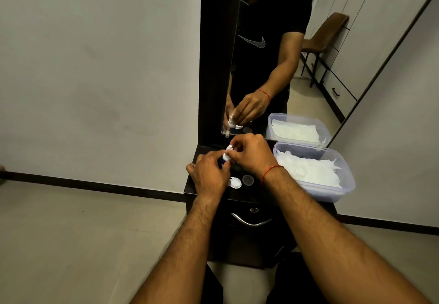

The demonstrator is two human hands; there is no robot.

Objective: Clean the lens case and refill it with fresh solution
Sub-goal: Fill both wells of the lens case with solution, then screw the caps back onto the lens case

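My left hand point(209, 173) grips a small white solution bottle with a blue label point(225, 157) above the dark cabinet top point(190, 186). My right hand point(249, 154) pinches the bottle's top end, where its white cap or nozzle point(229, 148) shows. Below my hands a white lens case well point(236, 182) lies on the cabinet top, with a dark round piece point(247, 179) beside it on the right. The rest of the case is hidden by my left hand.
A clear plastic box point(342, 161) holding white tissues stands at the right on the cabinet top. A mirror point(273, 66) rises directly behind and reflects my hands. A drawer with a metal handle point(250, 221) sits below. A white wall point(107, 78) is to the left.
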